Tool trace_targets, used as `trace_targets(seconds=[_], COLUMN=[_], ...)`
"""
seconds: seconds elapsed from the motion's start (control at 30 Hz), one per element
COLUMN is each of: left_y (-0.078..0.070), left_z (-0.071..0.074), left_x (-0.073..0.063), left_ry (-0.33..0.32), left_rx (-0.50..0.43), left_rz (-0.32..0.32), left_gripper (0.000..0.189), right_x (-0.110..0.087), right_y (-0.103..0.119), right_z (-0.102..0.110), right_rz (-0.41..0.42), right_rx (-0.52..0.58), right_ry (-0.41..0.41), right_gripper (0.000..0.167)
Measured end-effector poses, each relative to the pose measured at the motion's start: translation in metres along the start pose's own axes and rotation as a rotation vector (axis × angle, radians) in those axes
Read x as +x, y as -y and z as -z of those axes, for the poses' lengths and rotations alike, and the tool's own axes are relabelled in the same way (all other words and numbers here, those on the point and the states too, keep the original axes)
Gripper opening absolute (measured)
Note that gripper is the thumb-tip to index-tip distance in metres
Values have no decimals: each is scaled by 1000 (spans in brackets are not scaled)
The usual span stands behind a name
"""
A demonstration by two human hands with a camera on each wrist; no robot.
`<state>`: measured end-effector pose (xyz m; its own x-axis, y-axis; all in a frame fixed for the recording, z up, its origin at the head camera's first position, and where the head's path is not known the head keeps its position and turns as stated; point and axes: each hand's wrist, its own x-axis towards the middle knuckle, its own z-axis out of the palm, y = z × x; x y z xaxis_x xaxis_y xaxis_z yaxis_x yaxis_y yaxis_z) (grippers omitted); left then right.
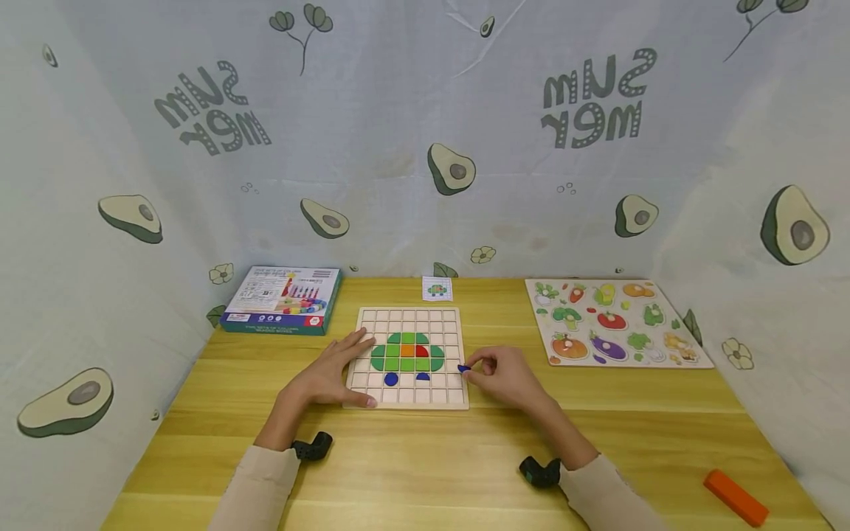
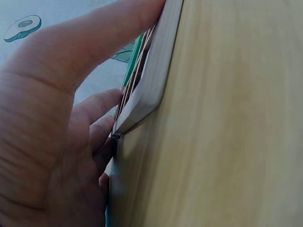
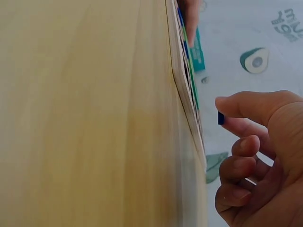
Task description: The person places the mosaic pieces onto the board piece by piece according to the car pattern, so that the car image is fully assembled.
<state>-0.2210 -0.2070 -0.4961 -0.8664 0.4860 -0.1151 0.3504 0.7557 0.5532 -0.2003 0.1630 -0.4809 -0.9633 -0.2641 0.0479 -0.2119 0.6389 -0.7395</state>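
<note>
A square wooden grid board (image 1: 438,398) lies mid-table, with green, orange, red and blue pieces set in its cells as a car shape. A blue round (image 1: 391,379) forms one wheel; a blue half-round (image 1: 423,376) sits at the other. My left hand (image 1: 332,372) rests along the board's left edge, fingers spread, thumb at the near edge. Just past the board's right edge, my right hand (image 1: 503,376) pinches a small blue piece (image 3: 221,118) between thumb and index finger. In the right wrist view its other fingers are curled, and the piece is held off the board.
A small picture card (image 1: 437,288) showing a car stands behind the board. At the back left lies a flat box (image 1: 282,300); at the right is a vegetable puzzle board (image 1: 617,324). An orange block (image 1: 736,498) lies at the near right. A patterned cloth hangs behind.
</note>
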Motion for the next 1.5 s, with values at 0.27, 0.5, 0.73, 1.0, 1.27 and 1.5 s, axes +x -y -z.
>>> trace_targets(seconds=[0.27,0.5,0.73,1.0,1.27,1.5], left_y=[-2,-2,-3,-2,-4,-2], left_z=[-1,0,-1,-1,-2,-2], left_x=[1,1,2,3,4,5], left_ry=[-7,-3,-6,-3,3,11], left_rx=[-4,0,2,-4,-15,-3], left_rz=[0,2,-7,-8,-7,-12], left_gripper=[118,118,118,117,117,117], right_x=[7,11,13,14,12,13], right_y=[18,27,32,34,33,27], right_z=[-19,-34,-43,-47,-47,-39], right_rz=[31,49,58,78,65,42], right_rx=[23,36,18,-42,-55,27], right_ry=[68,98,118,112,106,122], right_gripper=[4,5,9,10,9,6])
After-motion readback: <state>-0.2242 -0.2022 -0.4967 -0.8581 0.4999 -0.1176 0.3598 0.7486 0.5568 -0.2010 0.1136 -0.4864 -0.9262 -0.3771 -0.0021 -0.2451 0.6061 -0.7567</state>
